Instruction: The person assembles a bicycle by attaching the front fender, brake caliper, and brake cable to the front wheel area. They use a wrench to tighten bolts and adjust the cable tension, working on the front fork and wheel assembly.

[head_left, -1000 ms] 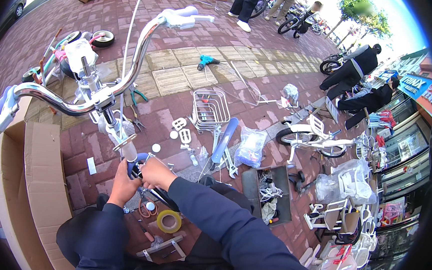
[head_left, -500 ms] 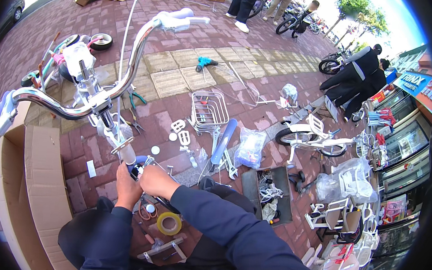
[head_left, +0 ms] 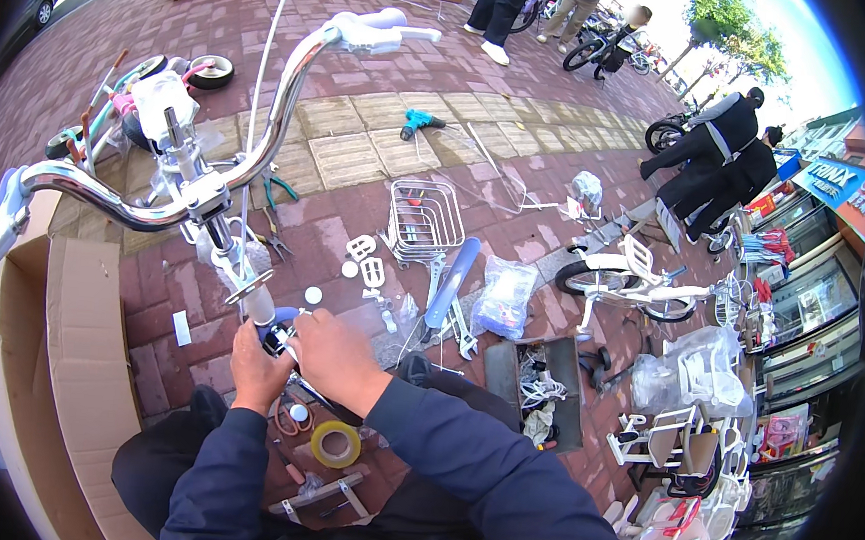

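Note:
A partly built bicycle stands in front of me, its chrome handlebar [head_left: 286,99] tilted up to the left, with lavender grips and white brake levers. Below the stem is a white head tube [head_left: 259,303]. Just under that tube, my left hand [head_left: 258,366] is closed around a small dark and silver bicycle part [head_left: 277,338]. My right hand [head_left: 334,361] is closed on the same spot from the right, fingers curled. What its fingertips pinch is hidden. A clear yellowish tape roll [head_left: 335,445] and orange-handled scissors [head_left: 293,419] lie below my hands.
An open cardboard box [head_left: 85,366] stands left. Ahead lie a wire basket [head_left: 426,219], a lavender mudguard [head_left: 452,283], wrenches [head_left: 462,332], pliers [head_left: 280,189] and a teal drill [head_left: 421,123]. A metal toolbox [head_left: 569,395] and a small white bicycle [head_left: 632,282] are right. People [head_left: 722,140] stand farther off.
My right hand has turned a little and shows more of its back, still at the same part. The view has shifted slightly. My left hand keeps its grip.

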A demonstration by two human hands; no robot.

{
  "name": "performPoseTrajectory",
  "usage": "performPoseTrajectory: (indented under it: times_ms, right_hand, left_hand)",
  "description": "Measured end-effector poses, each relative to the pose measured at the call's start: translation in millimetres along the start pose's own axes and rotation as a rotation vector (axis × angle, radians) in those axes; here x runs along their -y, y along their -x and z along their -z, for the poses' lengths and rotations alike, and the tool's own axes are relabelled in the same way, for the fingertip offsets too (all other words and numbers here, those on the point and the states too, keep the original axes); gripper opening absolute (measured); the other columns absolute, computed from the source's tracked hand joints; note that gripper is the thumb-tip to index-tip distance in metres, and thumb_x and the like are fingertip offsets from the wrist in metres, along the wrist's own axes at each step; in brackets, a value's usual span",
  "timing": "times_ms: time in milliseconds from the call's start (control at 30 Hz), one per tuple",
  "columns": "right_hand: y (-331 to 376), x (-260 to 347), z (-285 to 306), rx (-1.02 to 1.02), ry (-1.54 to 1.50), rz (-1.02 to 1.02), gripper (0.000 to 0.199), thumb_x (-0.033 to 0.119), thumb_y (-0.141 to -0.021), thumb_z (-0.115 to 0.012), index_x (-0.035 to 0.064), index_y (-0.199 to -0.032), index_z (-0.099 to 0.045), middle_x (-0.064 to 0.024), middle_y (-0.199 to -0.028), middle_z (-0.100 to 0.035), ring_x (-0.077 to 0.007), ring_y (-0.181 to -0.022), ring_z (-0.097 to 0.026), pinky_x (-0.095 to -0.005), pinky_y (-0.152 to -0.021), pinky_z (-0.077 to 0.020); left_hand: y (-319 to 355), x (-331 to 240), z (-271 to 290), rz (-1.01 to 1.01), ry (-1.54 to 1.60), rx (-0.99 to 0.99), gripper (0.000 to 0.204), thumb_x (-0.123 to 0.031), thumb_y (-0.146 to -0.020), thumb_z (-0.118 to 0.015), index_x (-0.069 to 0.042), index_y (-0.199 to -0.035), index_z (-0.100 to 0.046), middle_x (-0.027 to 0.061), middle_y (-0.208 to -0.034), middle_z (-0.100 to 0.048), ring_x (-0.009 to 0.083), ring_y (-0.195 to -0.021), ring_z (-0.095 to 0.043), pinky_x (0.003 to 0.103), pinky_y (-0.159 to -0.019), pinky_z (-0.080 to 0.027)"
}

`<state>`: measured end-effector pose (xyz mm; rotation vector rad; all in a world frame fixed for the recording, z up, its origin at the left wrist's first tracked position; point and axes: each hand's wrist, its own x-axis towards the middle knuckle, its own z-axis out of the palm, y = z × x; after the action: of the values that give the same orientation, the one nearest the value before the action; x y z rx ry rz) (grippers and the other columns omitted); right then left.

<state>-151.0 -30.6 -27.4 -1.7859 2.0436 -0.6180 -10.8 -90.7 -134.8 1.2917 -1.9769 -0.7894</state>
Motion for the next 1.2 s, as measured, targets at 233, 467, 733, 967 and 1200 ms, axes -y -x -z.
performPoseTrajectory:
  times_ms: [233, 467, 733, 967, 1200]
  right_hand:
    - [-20, -24, -1, -0.029, 0.387, -0.011, 0.031, 0.027, -0.081, -0.075, 0.0047, -0.102, -0.069, -0.0144, -0.102, -0.065, -0.0344, -0.096, -0.063, -0.0430, -0.084, -0.0509]
    - [-40, -37, -7, 0.221, 0.414, -0.109, 0.020, 0.026, -0.087, -0.068, 0.0073, -0.093, -0.074, -0.0139, -0.095, -0.070, -0.0336, -0.086, -0.068, -0.0467, -0.076, -0.0557]
    - [-8, -13, -6, 0.064, 0.265, -0.043, 0.019, 0.023, -0.089, -0.065, 0.0058, -0.094, -0.069, -0.0157, -0.101, -0.065, -0.0367, -0.089, -0.068, -0.0473, -0.076, -0.0554]
    - [1, -35, -23, 0.287, 0.199, -0.067, 0.028, 0.028, -0.093, -0.062, 0.0032, -0.105, -0.064, -0.0215, -0.090, -0.069, -0.0419, -0.089, -0.067, -0.0504, -0.078, -0.0531]
    - [2, -32, -16, 0.174, 0.133, 0.012, 0.019, 0.025, -0.093, -0.061, 0.0060, -0.096, -0.064, -0.0215, -0.085, -0.068, -0.0430, -0.083, -0.066, -0.0543, -0.072, -0.0515]
  left_hand:
    - [3, -6, 6, 0.007, -0.081, 0.008, 0.063, -0.030, -0.067, -0.083, -0.002, -0.117, -0.058, 0.0174, -0.105, -0.064, 0.0370, -0.101, -0.063, 0.047, -0.085, -0.052]
    - [4, -9, 10, -0.042, -0.110, -0.014, 0.061, -0.031, -0.067, -0.086, -0.006, -0.115, -0.059, 0.0147, -0.101, -0.065, 0.0355, -0.096, -0.064, 0.046, -0.080, -0.053]
    - [3, -3, 5, -0.070, -0.125, -0.050, 0.069, -0.039, -0.067, -0.087, -0.004, -0.118, -0.058, 0.0151, -0.098, -0.066, 0.0350, -0.095, -0.065, 0.045, -0.078, -0.054]
    - [4, -4, 6, -0.017, -0.097, 0.018, 0.070, -0.034, -0.067, -0.087, 0.000, -0.121, -0.057, 0.0177, -0.107, -0.065, 0.0369, -0.102, -0.063, 0.045, -0.086, -0.052]
    - [23, -13, -3, -0.122, -0.059, -0.315, 0.061, -0.022, -0.065, -0.088, -0.004, -0.115, -0.058, 0.0144, -0.105, -0.061, 0.0390, -0.102, -0.056, 0.046, -0.092, -0.045]
